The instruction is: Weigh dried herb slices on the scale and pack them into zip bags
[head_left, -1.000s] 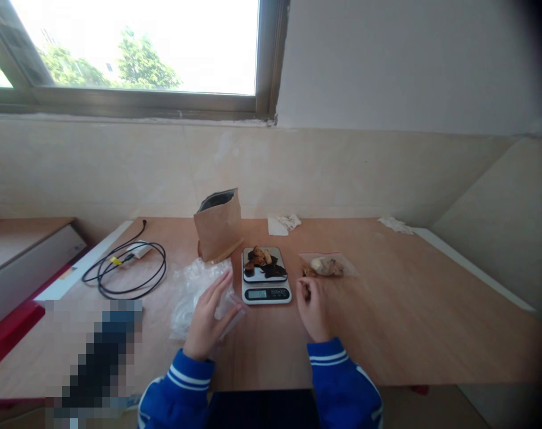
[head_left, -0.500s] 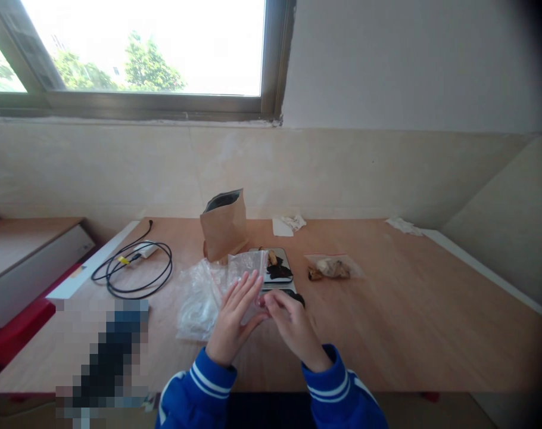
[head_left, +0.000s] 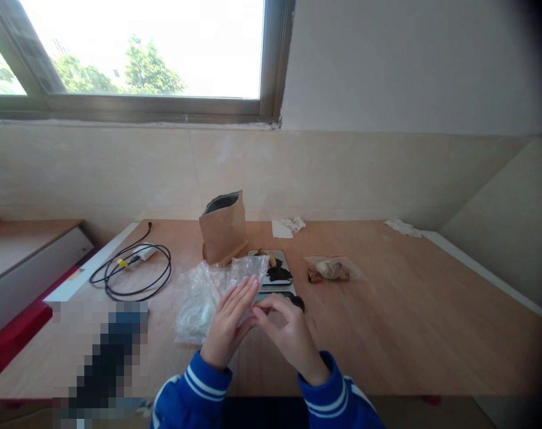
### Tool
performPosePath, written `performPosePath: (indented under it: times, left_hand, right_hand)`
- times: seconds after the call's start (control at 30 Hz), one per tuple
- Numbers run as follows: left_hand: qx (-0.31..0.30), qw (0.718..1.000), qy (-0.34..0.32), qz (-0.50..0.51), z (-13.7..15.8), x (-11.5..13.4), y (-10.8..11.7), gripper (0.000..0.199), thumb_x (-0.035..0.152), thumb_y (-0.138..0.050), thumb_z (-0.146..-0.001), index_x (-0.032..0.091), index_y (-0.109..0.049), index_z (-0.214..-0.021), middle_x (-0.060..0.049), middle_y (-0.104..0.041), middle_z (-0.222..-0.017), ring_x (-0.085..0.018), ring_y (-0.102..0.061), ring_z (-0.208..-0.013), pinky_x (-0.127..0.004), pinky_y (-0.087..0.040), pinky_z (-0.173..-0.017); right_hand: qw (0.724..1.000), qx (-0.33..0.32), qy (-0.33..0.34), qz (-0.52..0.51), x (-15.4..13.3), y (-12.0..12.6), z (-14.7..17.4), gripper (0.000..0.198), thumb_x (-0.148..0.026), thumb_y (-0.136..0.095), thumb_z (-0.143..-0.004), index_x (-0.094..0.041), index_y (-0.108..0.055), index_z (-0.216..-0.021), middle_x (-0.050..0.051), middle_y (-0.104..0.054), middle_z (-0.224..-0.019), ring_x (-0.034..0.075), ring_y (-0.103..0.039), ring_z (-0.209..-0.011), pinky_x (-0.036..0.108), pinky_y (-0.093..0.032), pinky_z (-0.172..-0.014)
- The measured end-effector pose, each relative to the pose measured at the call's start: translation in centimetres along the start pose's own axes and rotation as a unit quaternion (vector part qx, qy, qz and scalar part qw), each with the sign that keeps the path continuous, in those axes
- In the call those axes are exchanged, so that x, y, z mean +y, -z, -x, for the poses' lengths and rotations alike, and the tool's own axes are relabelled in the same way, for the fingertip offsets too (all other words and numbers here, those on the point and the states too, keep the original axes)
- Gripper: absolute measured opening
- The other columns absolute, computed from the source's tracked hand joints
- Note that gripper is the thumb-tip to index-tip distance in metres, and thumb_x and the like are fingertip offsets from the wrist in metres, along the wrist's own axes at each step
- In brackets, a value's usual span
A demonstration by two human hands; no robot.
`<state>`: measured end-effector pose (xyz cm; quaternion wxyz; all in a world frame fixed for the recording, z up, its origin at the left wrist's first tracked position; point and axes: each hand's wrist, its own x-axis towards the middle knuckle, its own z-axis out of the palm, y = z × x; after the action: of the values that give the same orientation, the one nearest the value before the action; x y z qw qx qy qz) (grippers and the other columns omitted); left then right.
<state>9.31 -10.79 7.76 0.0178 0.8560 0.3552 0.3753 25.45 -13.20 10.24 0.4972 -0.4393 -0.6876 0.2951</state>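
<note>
A clear plastic bag (head_left: 253, 266) is between my two hands, partly hidden behind my fingers. My left hand (head_left: 229, 325) has its fingers stretched along the bag and its thumb against the near side. Thumb and forefinger of my right hand (head_left: 286, 333) pinch at the bag's edge, close to my left thumb. Left of them lies a pile of clear plastic bags (head_left: 195, 313). Just beyond my right hand is a flat scale (head_left: 271, 286), with dark and light-brown dried pieces (head_left: 279, 273) on its plate. A black piece (head_left: 298, 302) shows at its near right corner.
An open brown paper pouch (head_left: 224, 235) stands behind the bags. To the right lies a filled clear bag (head_left: 333, 270). Crumpled tissue (head_left: 293, 224) is near the wall. A coiled black cable (head_left: 137, 292) with a white adapter is on the left of the wooden table (head_left: 409, 322).
My right hand's fingertips have shifted left and slightly nearer, toward my left thumb. The bag's upper part has tilted a little to the right. The other things stay put.
</note>
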Motion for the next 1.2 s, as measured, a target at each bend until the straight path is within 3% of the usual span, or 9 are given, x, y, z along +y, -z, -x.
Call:
performPosePath:
  times: [0.27,0.6,0.73,0.93,1.07,1.2]
  left_hand:
    - [0.037,0.998,-0.014,0.043,0.6,-0.4,-0.4,0.060,0.028,-0.047,-0.091,0.025,-0.023,-0.146,-0.010,-0.042,-0.143,-0.022,-0.041,-0.131,-0.040,-0.036,-0.106]
    - [0.050,0.996,0.010,0.078,0.8,-0.6,-1.4,0.054,0.020,-0.043,-0.092,0.026,-0.027,-0.144,-0.009,-0.047,-0.140,-0.021,-0.047,-0.127,-0.039,-0.038,-0.104]
    - [0.053,0.994,0.011,0.097,0.4,-0.3,-0.9,0.052,0.018,-0.044,-0.092,0.027,-0.032,-0.142,-0.007,-0.050,-0.137,-0.020,-0.050,-0.124,-0.038,-0.040,-0.103]
    - [0.147,0.978,0.084,0.122,0.0,0.1,1.1,0.045,0.015,-0.045,-0.090,0.027,-0.046,-0.134,-0.005,-0.058,-0.129,-0.020,-0.054,-0.119,-0.036,-0.045,-0.099]
    - [0.193,0.972,0.078,0.113,-0.5,-0.2,0.9,0.042,0.017,-0.049,-0.089,0.026,-0.050,-0.130,-0.006,-0.062,-0.124,-0.020,-0.057,-0.115,-0.036,-0.045,-0.097]
    - [0.256,0.959,0.086,0.091,-1.4,-1.7,-0.6,0.037,0.023,-0.052,-0.088,0.023,-0.054,-0.125,-0.007,-0.063,-0.121,-0.021,-0.058,-0.111,-0.037,-0.045,-0.094]
  right_hand:
    - [0.999,0.027,-0.014,-0.041,0.3,-0.5,0.2,0.009,-0.025,-0.061,-0.082,-0.019,-0.063,-0.076,0.000,-0.063,-0.074,0.015,-0.058,-0.072,0.030,-0.040,-0.074]
    - [0.985,0.065,-0.098,-0.126,0.8,-1.2,0.4,0.022,-0.038,-0.059,-0.083,-0.018,-0.066,-0.079,0.002,-0.065,-0.078,0.016,-0.056,-0.074,0.027,-0.040,-0.067]
    - [0.977,0.069,-0.123,-0.158,1.4,-1.0,0.4,0.024,-0.041,-0.060,-0.082,-0.018,-0.066,-0.078,0.003,-0.065,-0.078,0.016,-0.057,-0.074,0.028,-0.041,-0.069]
    - [0.947,0.163,-0.204,-0.188,3.6,-0.2,0.4,0.029,-0.047,-0.065,-0.076,-0.018,-0.063,-0.076,0.002,-0.065,-0.073,0.017,-0.058,-0.072,0.029,-0.042,-0.071]
    - [0.943,0.168,-0.203,-0.205,4.1,-0.3,0.3,0.033,-0.051,-0.064,-0.075,-0.018,-0.061,-0.075,0.001,-0.061,-0.068,0.015,-0.054,-0.065,0.028,-0.042,-0.064]
    - [0.958,0.168,-0.176,-0.149,4.4,0.2,0.1,0.040,-0.054,-0.045,-0.087,-0.018,-0.061,-0.079,0.004,-0.063,-0.076,0.016,-0.056,-0.070,0.028,-0.043,-0.066]
